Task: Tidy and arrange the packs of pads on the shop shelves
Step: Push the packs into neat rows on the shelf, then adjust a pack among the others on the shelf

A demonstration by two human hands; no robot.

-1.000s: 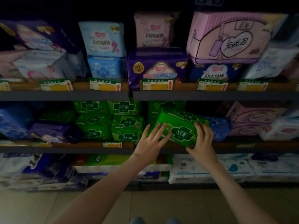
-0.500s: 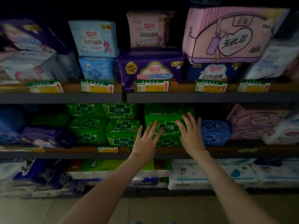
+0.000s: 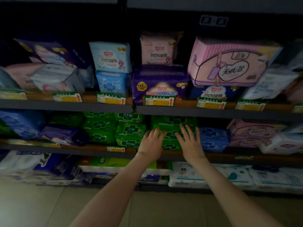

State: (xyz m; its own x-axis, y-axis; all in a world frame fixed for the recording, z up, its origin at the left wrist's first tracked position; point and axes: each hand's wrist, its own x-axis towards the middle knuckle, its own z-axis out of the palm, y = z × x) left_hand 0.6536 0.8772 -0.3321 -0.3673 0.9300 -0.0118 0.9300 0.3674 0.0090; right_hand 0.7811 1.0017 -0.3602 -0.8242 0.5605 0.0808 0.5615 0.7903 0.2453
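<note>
- Head view. The left hand [image 3: 151,144] lies flat with its fingers straight and slightly spread. Its palm rests against the front of a stack of green plastic packs of pads [image 3: 172,122]. It grips nothing.
- The right hand [image 3: 190,143] is just beside the left hand, with a gap between them. Its fingers are also straight and fanned, pressing on the front of the same stack. It clasps nothing.
- The stack sits on the middle shelf [image 3: 82,149], a dark board with a brown front strip, directly ahead of both palms. Its packs lie one on another with their printed fronts facing out. The hands hide part of it, so the number of packs cannot be told.
- Left of the left hand, two further columns of matching green packs [image 3: 129,133] stand against the pressed stack.
- Right of the right hand, a blue plastic pack with a cross motif [image 3: 213,139] sits just beside the stack.
- Below and left of the left wrist, a yellow-and-white price tag [image 3: 115,149] is fixed to the shelf front.
- Above both hands runs the upper shelf [image 3: 65,105]. It carries a purple plastic pack [image 3: 160,84] and, over the right hand, a large pink pack printed with a handbag drawing [image 3: 229,63].
- Beneath the forearms, white plastic-wrapped packs [image 3: 188,176] lie on the lowest level.
</note>
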